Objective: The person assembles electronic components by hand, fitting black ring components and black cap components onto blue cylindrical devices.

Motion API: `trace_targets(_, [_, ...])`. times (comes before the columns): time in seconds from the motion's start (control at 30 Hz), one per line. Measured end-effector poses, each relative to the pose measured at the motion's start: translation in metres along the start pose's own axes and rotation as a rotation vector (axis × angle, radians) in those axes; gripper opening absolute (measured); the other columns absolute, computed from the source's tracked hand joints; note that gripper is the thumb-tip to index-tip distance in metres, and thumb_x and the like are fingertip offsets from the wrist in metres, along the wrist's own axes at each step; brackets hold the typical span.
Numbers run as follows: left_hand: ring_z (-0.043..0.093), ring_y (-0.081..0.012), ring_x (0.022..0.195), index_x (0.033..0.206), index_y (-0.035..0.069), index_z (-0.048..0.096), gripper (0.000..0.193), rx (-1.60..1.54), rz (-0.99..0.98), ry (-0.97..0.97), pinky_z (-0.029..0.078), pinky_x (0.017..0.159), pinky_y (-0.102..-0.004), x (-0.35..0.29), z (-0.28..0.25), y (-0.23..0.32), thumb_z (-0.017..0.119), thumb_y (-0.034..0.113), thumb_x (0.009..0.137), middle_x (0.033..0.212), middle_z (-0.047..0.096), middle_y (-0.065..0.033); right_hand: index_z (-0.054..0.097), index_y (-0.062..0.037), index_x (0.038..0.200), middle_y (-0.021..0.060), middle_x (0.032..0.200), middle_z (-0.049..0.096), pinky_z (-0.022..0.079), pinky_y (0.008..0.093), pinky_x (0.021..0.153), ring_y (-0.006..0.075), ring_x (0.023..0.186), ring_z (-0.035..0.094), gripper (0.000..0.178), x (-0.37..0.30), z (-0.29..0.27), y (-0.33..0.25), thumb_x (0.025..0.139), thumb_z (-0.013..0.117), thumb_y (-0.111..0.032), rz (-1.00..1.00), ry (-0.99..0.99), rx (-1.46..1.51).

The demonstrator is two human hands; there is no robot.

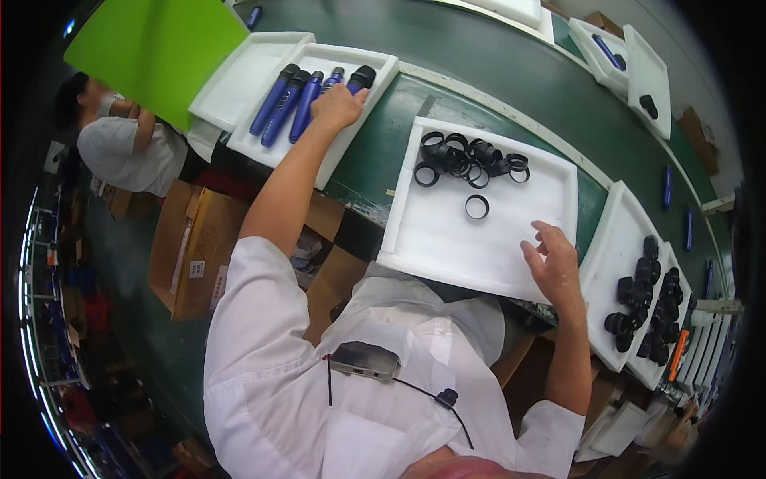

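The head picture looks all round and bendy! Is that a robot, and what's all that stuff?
No robot here: those are a person's own bare hands. The camera sits on the person's head and looks down. Its wide fisheye lens makes straight edges bend.

On the green table are white trays. One holds blue tubes with dark tops, one holds black rings, and two on the right hold black parts.

The left hand is at the tubes; I can't tell whether it grips one. The right hand is open, with nothing in it, by the ring tray's edge. Another person is off to the left.
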State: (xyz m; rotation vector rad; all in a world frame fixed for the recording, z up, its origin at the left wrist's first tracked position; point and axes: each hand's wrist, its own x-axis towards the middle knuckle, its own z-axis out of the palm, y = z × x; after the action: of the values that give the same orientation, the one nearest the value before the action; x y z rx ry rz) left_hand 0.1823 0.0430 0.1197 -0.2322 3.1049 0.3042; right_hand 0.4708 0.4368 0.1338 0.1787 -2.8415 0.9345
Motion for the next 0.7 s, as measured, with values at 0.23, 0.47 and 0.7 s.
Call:
trace_targets(0.23, [0.064,-0.0429,0.118,0.121,-0.005,0.067,0.071,0.109,0.058,0.000,0.050,0.099,-0.0521,0.023,0.014,-0.019,0.050,0.060,0.098,0.126,0.065,-0.0293,0.065,0.0027,0.119,0.0204,0.102,0.068,0.056,0.0373,0.075,0.0276,0.077,0.067,0.036,-0.031,-0.009,0.024,0.087,0.075,-0.011,0.236,0.021,0.024])
trace_targets(0.47, [0.069,-0.0403,0.100,0.110,-0.002,0.065,0.046,-0.384,0.455,0.092,0.052,0.087,-0.0474,0.015,-0.031,0.040,0.068,0.042,0.093,0.106,0.071,-0.0253,0.067,0.0063,0.109,0.0192,0.096,0.068,0.056,0.0346,0.072,0.0249,0.078,0.067,0.023,-0.033,-0.028,0.014,0.088,0.071,-0.002,0.162,0.199,0.170])
trace_targets(0.7, [0.065,-0.0384,0.102,0.117,0.002,0.059,0.045,-0.332,1.330,-0.249,0.051,0.088,-0.0451,-0.145,-0.054,0.196,0.081,0.014,0.079,0.106,0.069,-0.0180,0.062,-0.0057,0.127,0.0222,0.122,0.061,0.052,0.0445,0.092,0.0385,0.109,0.061,0.058,0.056,-0.062,-0.047,0.074,0.084,-0.016,-0.368,0.277,-0.512])
